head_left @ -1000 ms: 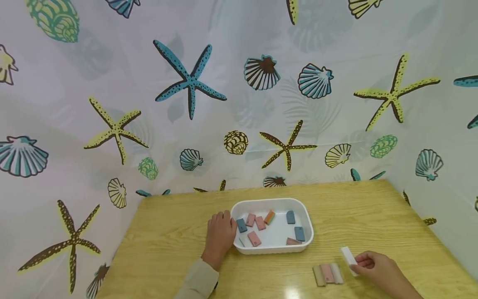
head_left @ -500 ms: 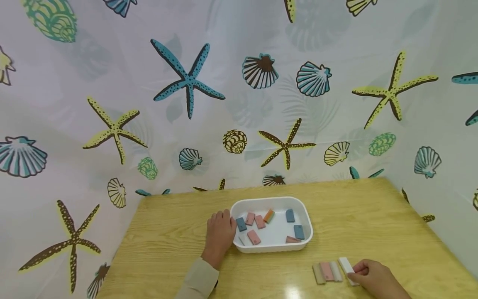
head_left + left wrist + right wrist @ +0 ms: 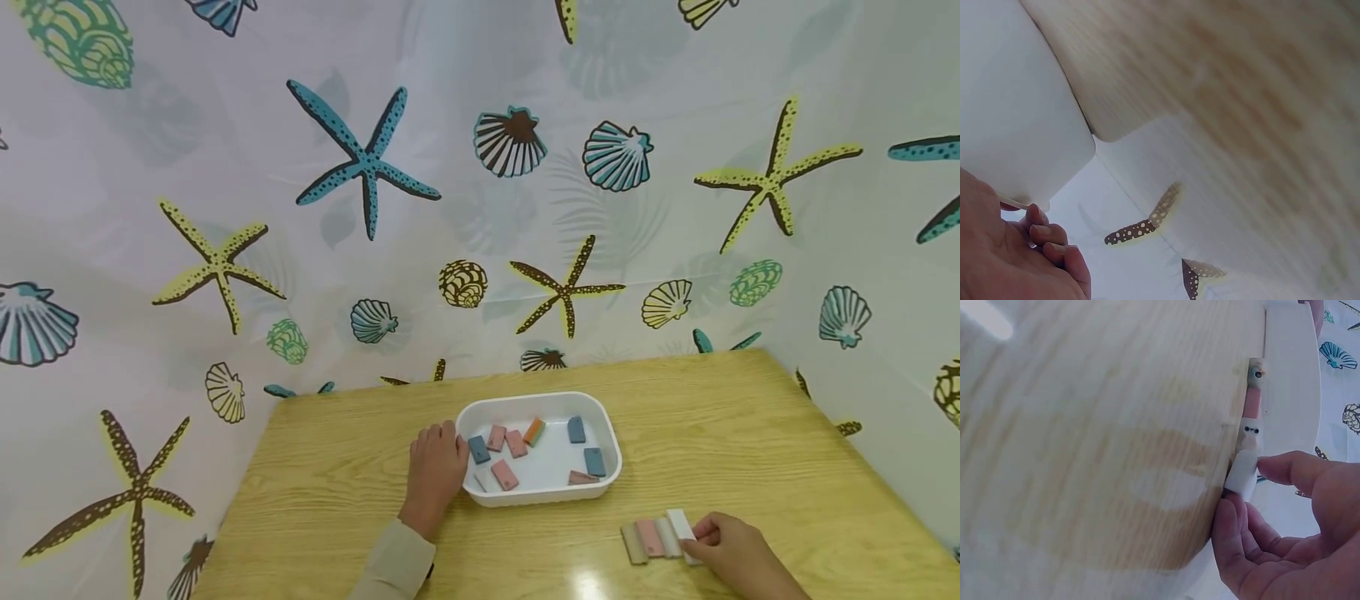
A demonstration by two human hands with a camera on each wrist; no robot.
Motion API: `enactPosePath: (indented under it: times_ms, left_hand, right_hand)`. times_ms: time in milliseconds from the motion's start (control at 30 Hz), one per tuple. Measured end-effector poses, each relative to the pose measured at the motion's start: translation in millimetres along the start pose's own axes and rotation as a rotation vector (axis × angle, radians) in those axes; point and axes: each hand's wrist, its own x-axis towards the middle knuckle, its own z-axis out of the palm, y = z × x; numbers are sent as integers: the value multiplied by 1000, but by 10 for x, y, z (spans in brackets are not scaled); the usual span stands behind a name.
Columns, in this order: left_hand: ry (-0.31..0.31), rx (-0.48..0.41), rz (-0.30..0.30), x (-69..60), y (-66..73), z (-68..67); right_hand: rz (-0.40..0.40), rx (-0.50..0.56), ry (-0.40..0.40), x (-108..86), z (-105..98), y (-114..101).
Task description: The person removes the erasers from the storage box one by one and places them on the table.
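Note:
My right hand [image 3: 727, 546] pinches a white eraser-like block [image 3: 679, 527] between thumb and fingers, low at the table. The block lies against the right end of a short row: a tan piece [image 3: 633, 544], a pink eraser [image 3: 650, 538] and a pale ribbed piece [image 3: 667, 537]. In the right wrist view the held white block [image 3: 1243, 472] touches that row. At the white plastic tray [image 3: 536, 498], my left hand [image 3: 435, 473] grips the left rim, its fingers curled over the edge in the left wrist view. Inside are several pink erasers [image 3: 505, 474] and blue erasers [image 3: 594, 461].
An orange and green eraser [image 3: 534, 432] lies towards the tray's back, and a thin pale piece [image 3: 480, 481] near its left front corner. The wooden table [image 3: 330, 483] ends at a patterned curtain [image 3: 450, 208] behind and on both sides.
My right hand has lowered the white block and moved it left, up against the row's right end. The left hand keeps its hold on the tray. The head view has turned slightly.

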Motion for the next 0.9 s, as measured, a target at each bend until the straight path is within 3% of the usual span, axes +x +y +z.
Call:
enactPosePath:
  times_ms: [533, 633, 800, 900]
  left_hand:
    - [9, 14, 13, 4, -2, 3]
    - [3, 21, 7, 8, -1, 3]
    - [9, 29, 11, 6, -7, 6]
    - [18, 29, 22, 9, -12, 0]
  right_hand:
    - [-51, -50, -17, 23, 18, -102]
    - [-106, -83, 4, 41, -67, -183]
    - [-263, -109, 81, 112, -226, -488]
    - [-328, -92, 67, 177, -258, -710]
